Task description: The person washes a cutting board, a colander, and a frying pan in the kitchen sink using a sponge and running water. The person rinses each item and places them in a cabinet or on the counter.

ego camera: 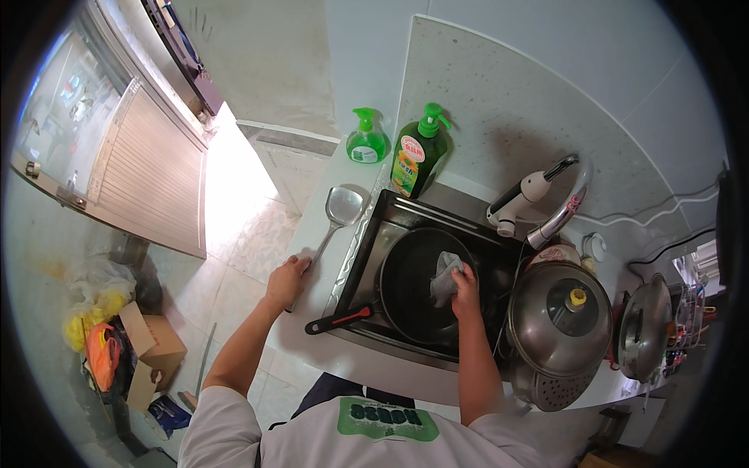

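Note:
My left hand (288, 282) is closed around the handle of a metal wok spatula (344, 206). The spatula's blade lies on the white countertop left of the sink. In my right hand (465, 292) is a bunched grey cloth (446, 279), held over the inside of a black frying pan (409, 292). That pan sits in the dark sink basin (370, 248), its black and red handle (339, 320) reaching over the sink's front left edge. My palm and fingers hide part of the cloth.
A green hand-soap pump (366, 143) and a dark green detergent bottle (418, 155) stand behind the sink's left end. The faucet (521, 199) rises at the back. A lidded steel pot (559, 333) stands close on the right. A cardboard box (161, 339) sits on the floor at left.

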`<state>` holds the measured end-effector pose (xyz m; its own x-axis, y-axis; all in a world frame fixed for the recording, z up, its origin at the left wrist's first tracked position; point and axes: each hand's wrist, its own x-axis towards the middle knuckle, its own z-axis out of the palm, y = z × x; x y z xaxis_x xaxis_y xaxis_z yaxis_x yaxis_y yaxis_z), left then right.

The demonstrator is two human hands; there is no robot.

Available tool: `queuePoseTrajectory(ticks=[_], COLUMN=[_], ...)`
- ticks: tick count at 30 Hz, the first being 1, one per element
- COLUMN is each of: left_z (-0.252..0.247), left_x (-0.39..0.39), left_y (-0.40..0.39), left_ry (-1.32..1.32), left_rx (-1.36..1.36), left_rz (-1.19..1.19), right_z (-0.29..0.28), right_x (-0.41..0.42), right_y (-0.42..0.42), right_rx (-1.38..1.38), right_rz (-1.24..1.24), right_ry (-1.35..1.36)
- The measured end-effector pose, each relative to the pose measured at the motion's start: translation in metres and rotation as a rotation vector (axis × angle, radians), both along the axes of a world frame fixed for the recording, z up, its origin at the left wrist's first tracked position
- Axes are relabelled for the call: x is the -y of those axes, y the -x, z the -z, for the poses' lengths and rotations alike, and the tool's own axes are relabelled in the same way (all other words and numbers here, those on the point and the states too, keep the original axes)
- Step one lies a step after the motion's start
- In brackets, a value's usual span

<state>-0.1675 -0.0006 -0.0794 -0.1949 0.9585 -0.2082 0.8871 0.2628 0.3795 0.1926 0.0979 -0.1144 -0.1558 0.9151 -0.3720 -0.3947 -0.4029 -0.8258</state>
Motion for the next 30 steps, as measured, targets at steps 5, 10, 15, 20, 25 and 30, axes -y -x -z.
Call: queuePoseTrajectory(ticks=[5,10,15,20,25,30], left_z=[-0.020,-0.125,-0.197,-0.198,-0.157,-0.156], left_x=[-0.036,-0.138,-0.254,-0.313,-0.350,-0.351], left_y=[0.011,-0.022,-0.095,-0.139,-0.127,-0.131], left_ry=[-0.133,-0.801,-0.824,-0.385,-0.187,-0.152], left_rx=[0.106,0.228,0.598,0.318,0.533,0.527], left_rz=[-0.059,0.134,0.315,0.269,0.239,0.315], right_z=[-0.010,-0.057,-0.107,-0.125,-0.147,-0.140], right_x=[-0.001,-0.039,-0.106,-0.163,-0.166,-0.172], right_y=[0.005,0.037,0.076,0.105,0.113,0.108], right_rx=[-0.112,-0.223,-0.229,-0.198,-0.266,-0.366], right_rz=[0.037,-0.001,0.225,0.379,0.317,0.222], right_ry=[0.044,-0.014,-0.188,-0.148,-0.094,-0.082])
